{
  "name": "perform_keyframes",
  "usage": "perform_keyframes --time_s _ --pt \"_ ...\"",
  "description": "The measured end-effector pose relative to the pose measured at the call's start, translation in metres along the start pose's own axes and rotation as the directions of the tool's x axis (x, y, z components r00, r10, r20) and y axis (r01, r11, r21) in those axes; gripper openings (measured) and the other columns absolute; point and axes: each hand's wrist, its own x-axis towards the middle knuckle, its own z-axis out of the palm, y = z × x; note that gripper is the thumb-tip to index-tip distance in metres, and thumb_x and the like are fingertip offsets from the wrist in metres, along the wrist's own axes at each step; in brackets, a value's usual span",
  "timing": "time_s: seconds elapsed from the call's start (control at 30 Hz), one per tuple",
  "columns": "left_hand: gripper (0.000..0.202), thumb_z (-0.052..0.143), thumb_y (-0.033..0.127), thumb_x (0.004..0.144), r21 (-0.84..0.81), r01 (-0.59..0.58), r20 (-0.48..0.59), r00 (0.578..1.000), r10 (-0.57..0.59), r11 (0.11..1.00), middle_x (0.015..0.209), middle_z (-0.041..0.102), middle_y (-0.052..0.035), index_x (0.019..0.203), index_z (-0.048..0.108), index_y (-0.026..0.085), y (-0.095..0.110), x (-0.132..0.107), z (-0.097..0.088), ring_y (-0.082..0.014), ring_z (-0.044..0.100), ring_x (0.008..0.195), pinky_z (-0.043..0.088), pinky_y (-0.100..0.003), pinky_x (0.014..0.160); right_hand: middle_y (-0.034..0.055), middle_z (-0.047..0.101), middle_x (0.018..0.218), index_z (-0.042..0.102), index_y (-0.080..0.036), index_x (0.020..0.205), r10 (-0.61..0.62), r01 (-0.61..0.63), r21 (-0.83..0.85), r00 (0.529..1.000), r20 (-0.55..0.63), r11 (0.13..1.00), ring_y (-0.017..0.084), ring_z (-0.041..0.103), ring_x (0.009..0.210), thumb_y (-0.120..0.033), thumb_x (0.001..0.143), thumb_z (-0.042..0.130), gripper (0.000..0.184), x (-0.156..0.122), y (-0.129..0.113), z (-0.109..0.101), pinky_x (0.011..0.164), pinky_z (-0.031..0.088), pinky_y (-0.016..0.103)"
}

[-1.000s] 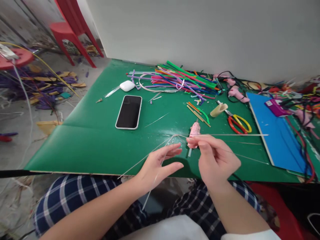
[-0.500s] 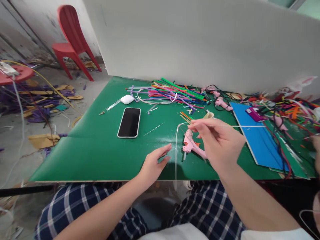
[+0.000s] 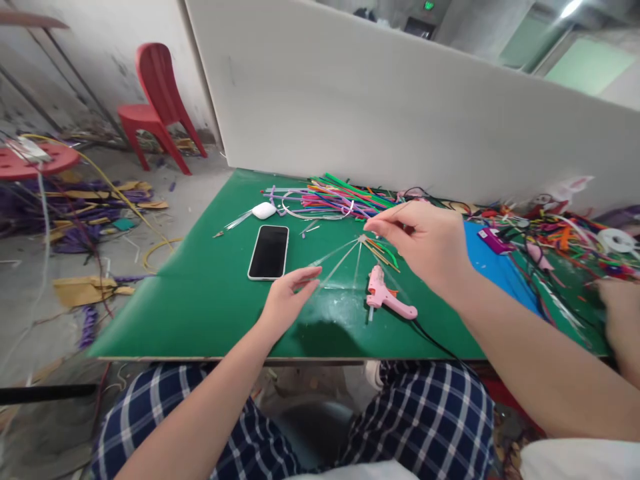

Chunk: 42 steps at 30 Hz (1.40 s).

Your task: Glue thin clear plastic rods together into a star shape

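Note:
My right hand (image 3: 425, 243) is raised over the table with thumb and fingers pinched together. Thin translucent strips (image 3: 345, 257) fan down and left from just below that pinch, blurred by motion; the grip itself is partly hidden. My left hand (image 3: 290, 297) hovers lower left, holding nothing visible, thumb and forefinger slightly apart near the strips. Below my right hand lies a pink glue gun (image 3: 383, 293) with an orange trigger and a black cord. Several thin tan and green sticks (image 3: 383, 252) rest behind it.
A phone (image 3: 269, 252) and a white case (image 3: 264, 211) lie left. Colourful pipe cleaners (image 3: 340, 198) are heaped at the back beneath a pale partition (image 3: 380, 100). Rightward are a blue board (image 3: 477, 250), cords and craft pieces; another person's hand (image 3: 620, 310) is at the right edge.
My right hand has moved up, and the strips beneath it now spread down-left. My left hand has shifted left and slightly up. The view has tilted up, showing more room beyond the partition.

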Motion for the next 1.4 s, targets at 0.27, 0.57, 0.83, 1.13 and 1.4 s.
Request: perform_keyframes --time_s 0.27,0.57,0.83,1.13,1.4 --pt "0.036 0.071 0.043 0.069 -0.029 0.066 0.004 0.998 -0.066 0.997 0.101 0.072 -0.0092 0.096 0.069 0.018 0.008 0.009 -0.023 -0.0254 0.065 0.099 0.049 -0.042 0.093 -0.0012 0.069 0.064 0.072 -0.023 0.069 0.077 -0.026 -0.141 0.926 0.368 0.990 0.013 0.060 0.058 -0.033 0.082 0.063 0.018 0.023 -0.004 -0.013 0.053 0.037 0.026" --pt "0.035 0.070 0.045 0.069 0.025 0.087 0.062 0.994 -0.089 0.996 0.098 0.073 -0.0079 0.093 0.071 0.020 0.006 0.010 -0.023 -0.0252 0.066 0.094 0.051 -0.039 0.088 -0.0017 0.069 0.063 0.073 -0.025 0.068 0.222 -0.045 -0.316 0.804 0.551 0.948 0.015 0.060 0.062 -0.038 0.078 0.065 0.019 0.013 0.026 0.009 0.048 0.027 0.025" --pt "0.039 0.067 0.047 0.070 0.127 0.069 -0.109 0.993 -0.055 0.989 0.096 0.073 -0.0080 0.097 0.070 0.018 0.011 0.016 -0.059 -0.0236 0.066 0.089 0.050 -0.033 0.081 -0.0002 0.070 0.063 0.073 -0.021 0.073 0.194 -0.117 -0.191 0.867 0.459 0.975 0.013 0.060 0.057 -0.034 0.083 0.060 0.021 0.002 0.024 0.013 0.054 0.035 0.025" --pt "0.033 0.069 0.047 0.068 0.170 0.209 0.077 0.971 -0.225 0.963 0.074 0.074 -0.0100 0.075 0.074 0.016 0.008 0.010 -0.081 -0.0233 0.068 0.072 0.050 -0.032 0.071 0.0015 0.071 0.064 0.070 -0.018 0.069 0.392 -0.431 0.178 0.894 0.216 0.885 0.013 0.063 0.057 -0.035 0.080 0.061 0.022 -0.021 0.014 0.030 0.057 0.047 0.026" --pt "0.047 0.069 0.037 0.074 -0.110 0.344 0.517 0.821 -0.242 0.932 0.107 0.071 -0.0095 0.118 0.061 0.022 0.005 -0.006 -0.032 -0.0238 0.066 0.101 0.051 -0.037 0.087 0.0043 0.070 0.061 0.067 -0.015 0.069 0.547 -0.623 0.458 0.780 0.304 0.634 0.016 0.067 0.056 -0.040 0.077 0.065 0.026 -0.035 -0.008 0.049 0.058 0.057 0.028"
